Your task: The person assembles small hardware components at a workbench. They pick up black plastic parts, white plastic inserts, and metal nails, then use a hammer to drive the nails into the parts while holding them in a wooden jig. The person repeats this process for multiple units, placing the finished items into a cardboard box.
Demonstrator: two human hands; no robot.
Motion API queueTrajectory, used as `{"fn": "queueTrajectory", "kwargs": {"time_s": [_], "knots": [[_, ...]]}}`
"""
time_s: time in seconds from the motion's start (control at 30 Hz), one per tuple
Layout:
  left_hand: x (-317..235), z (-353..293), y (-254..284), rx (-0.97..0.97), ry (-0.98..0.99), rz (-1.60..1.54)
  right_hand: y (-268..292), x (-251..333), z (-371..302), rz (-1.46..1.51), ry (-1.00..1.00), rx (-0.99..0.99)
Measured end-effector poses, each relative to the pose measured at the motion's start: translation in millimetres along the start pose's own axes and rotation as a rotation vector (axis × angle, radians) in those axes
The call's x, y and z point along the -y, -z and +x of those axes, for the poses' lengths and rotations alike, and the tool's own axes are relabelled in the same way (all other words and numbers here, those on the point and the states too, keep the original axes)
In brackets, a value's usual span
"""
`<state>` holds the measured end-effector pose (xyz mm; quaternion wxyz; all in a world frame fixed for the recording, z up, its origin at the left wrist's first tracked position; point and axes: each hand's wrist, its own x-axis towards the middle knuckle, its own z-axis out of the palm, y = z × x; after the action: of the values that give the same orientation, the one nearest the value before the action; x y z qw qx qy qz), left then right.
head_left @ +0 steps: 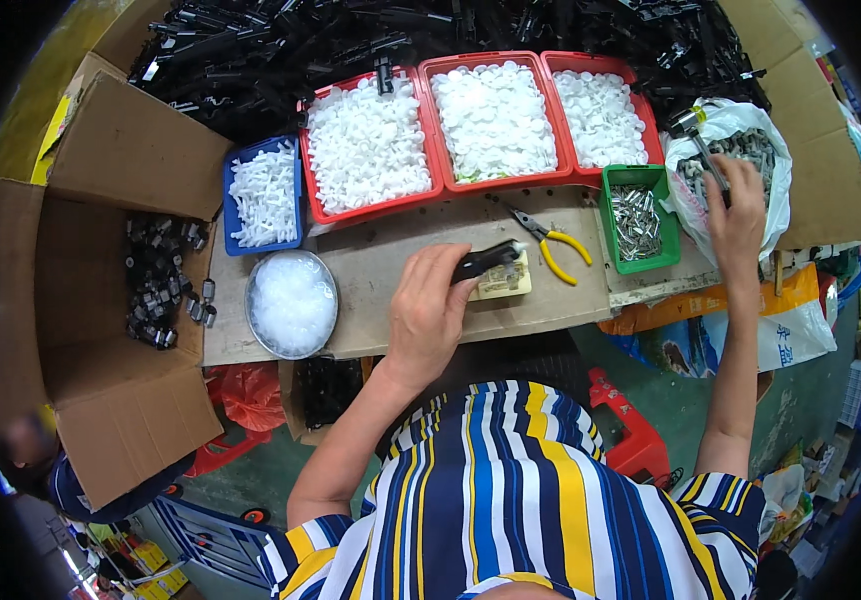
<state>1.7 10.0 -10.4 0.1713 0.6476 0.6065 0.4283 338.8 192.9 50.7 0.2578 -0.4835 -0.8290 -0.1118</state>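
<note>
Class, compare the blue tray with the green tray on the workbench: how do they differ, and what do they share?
The blue tray sits at the left end of the row; the green tray sits at the right end. The blue tray holds white plastic pieces; the green tray holds small silvery metal pieces. Both are small open rectangular bins, and neither hand touches them.

1. Black part (486, 261) in left hand (429, 310): glossy black plastic.
2. Right hand (737, 215) on white plastic bag (773, 150), thin, shiny, crinkled; grey metal pieces inside.
3. Red trays (429, 196): smooth plastic, filled with matt white plastic parts.
4. Green bin (611, 215): plastic, bright metal bits inside.
5. Pliers (551, 243): metal jaws, yellow plastic grips.
6. Cardboard box (131, 150): matt brown, rough.
7. Round bowl (292, 303): shiny metal rim.
</note>
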Motion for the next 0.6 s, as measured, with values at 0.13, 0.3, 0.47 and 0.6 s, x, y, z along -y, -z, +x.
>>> {"fn": "queueTrajectory", "kwargs": {"time_s": [0.13, 0.3, 0.47, 0.6], "knots": [[-3.6, 0.5, 3.8, -0.035, 0.161, -0.275, -10.1, 92.9, -23.6, 0.353, 0.182, 0.358], [-0.9, -3.4, 7.0, 0.018, 0.281, -0.481, -34.7, 127.4, -45.8, 0.35, 0.282, 0.562], [-9.6, -7.3, 13.5, 0.023, 0.33, -0.518, -35.3, 138.7, -39.2, 0.208, 0.226, 0.613], [-11.6, -6.3, 12.2, 0.032, 0.268, -0.381, -51.8, 133.1, -40.6, 0.212, 0.163, 0.643]]}}
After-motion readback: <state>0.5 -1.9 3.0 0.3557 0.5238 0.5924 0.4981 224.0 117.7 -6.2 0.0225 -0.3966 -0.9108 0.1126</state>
